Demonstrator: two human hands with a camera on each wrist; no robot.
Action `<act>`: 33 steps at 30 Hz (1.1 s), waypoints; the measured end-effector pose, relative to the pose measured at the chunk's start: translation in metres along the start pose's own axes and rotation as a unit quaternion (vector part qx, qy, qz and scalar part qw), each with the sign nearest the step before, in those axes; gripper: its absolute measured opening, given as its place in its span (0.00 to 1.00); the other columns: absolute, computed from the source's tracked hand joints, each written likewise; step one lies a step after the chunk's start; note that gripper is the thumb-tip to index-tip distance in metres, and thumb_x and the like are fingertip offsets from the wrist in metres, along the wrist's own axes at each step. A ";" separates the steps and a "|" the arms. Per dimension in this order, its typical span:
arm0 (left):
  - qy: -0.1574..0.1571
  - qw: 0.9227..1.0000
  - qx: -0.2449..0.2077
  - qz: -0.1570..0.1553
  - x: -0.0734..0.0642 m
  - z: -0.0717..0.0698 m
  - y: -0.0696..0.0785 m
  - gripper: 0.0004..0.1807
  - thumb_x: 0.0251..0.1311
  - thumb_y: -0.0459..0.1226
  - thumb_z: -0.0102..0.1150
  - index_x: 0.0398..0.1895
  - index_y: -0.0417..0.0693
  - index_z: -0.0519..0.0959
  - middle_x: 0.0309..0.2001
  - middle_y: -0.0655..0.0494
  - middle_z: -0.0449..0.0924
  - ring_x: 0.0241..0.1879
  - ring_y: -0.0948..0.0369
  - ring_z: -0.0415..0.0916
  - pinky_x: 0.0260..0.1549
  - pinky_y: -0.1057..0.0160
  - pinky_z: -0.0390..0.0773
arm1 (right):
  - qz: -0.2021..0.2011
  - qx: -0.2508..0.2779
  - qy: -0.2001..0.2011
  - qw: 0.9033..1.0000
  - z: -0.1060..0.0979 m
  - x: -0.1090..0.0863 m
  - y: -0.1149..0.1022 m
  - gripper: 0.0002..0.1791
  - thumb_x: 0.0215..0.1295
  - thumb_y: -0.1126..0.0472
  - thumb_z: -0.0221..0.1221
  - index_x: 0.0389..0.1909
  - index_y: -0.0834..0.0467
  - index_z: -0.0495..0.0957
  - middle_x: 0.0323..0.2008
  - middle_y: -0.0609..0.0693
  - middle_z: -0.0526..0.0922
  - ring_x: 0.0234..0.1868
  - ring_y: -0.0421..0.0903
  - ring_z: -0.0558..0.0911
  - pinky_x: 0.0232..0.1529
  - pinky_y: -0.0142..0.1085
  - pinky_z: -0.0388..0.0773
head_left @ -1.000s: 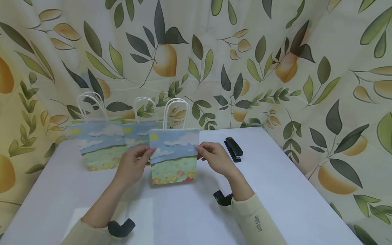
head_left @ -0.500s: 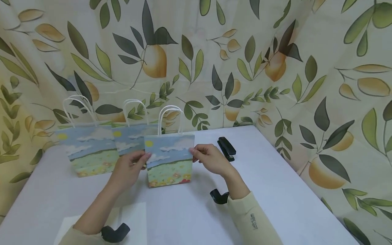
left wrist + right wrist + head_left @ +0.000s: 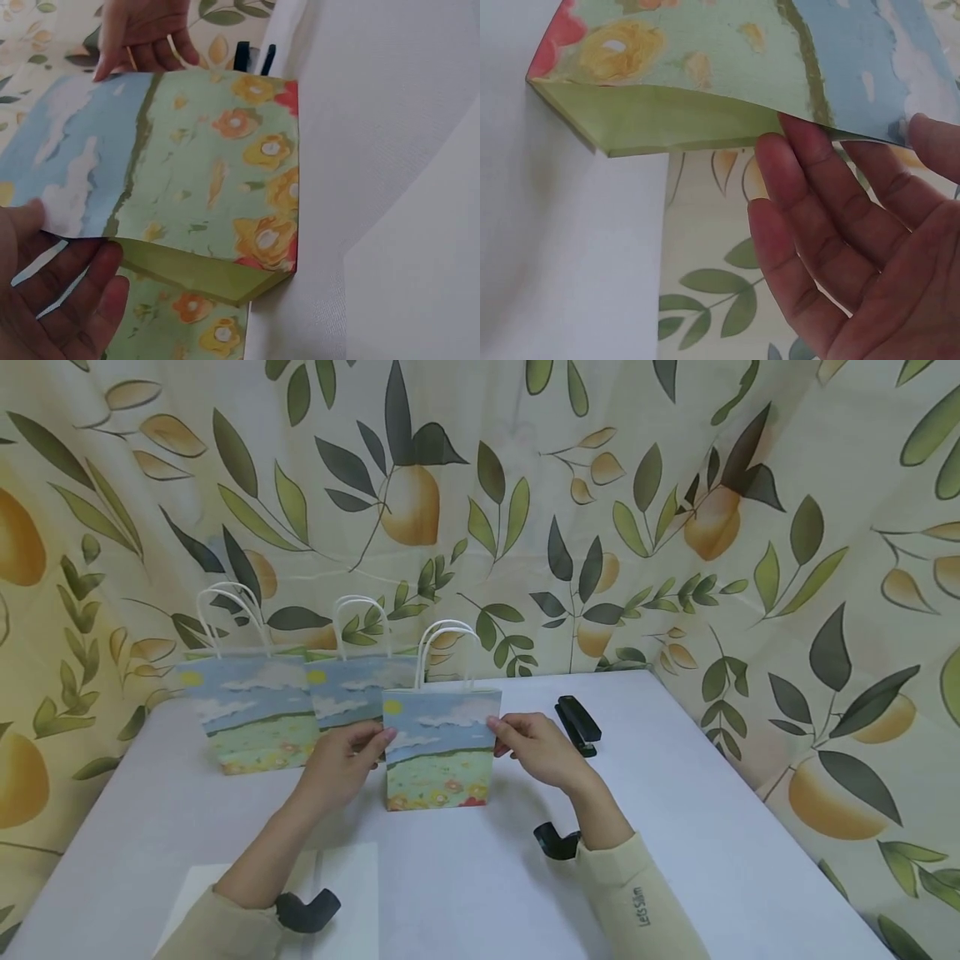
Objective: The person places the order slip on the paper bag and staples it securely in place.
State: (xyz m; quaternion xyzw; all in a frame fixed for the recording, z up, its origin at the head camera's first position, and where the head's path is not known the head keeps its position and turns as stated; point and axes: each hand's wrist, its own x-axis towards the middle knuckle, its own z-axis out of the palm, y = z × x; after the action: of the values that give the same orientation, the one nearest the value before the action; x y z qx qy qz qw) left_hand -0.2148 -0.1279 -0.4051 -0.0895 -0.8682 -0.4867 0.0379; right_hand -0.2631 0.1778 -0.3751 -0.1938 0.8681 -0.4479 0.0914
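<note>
Head view, centre: left hand (image 3: 341, 764) and right hand (image 3: 542, 748) pinch opposite sides of handled paper gift bag (image 3: 441, 747); black stapler (image 3: 577, 725) right of centre.

Head view: I'm looking forward and down from above, far enough back for the front bag (image 3: 438, 772) mid-frame, left hand (image 3: 337, 768) and right hand (image 3: 542, 752) either side, curtain (image 3: 510, 410) up top, table (image 3: 457, 893) below. Left wrist: close in, looking across the bag, which lies sideways in frame, its top at left. Right wrist: tighter, facing the opposite side edge, bag's top at right. All three share the bag front.
</note>
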 end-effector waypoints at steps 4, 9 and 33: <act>0.003 1.000 0.013 -0.008 -0.002 0.000 -0.001 0.20 0.78 0.55 0.51 0.49 0.52 0.85 0.36 0.53 0.84 0.42 0.48 0.83 0.36 0.59 0.79 | 0.013 -0.006 0.004 1.000 0.004 0.001 0.003 0.25 0.80 0.43 0.51 0.35 0.57 0.84 0.34 0.51 0.87 0.41 0.46 0.84 0.49 0.42 0.80; 0.006 1.000 0.018 -0.005 -0.004 0.000 -0.001 0.19 0.78 0.55 0.50 0.48 0.54 0.85 0.35 0.54 0.84 0.40 0.50 0.82 0.34 0.59 0.77 | 0.012 -0.027 0.011 1.000 0.006 0.000 0.002 0.23 0.81 0.44 0.52 0.34 0.56 0.84 0.35 0.50 0.86 0.44 0.47 0.83 0.48 0.41 0.77; -0.004 1.000 -0.014 -0.011 0.004 0.002 -0.004 0.18 0.77 0.54 0.53 0.46 0.54 0.85 0.35 0.45 0.83 0.36 0.52 0.78 0.35 0.58 0.77 | 0.015 -0.054 0.008 0.998 0.000 0.000 -0.002 0.19 0.80 0.46 0.54 0.39 0.54 0.87 0.35 0.49 0.88 0.44 0.46 0.85 0.51 0.45 0.77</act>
State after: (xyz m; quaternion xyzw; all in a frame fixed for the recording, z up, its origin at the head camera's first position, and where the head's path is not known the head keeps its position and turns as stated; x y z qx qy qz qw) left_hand -0.2190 -0.1277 -0.4087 -0.0829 -0.8625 -0.4985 0.0277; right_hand -0.2627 0.1763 -0.3732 -0.1814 0.8944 -0.4006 0.0809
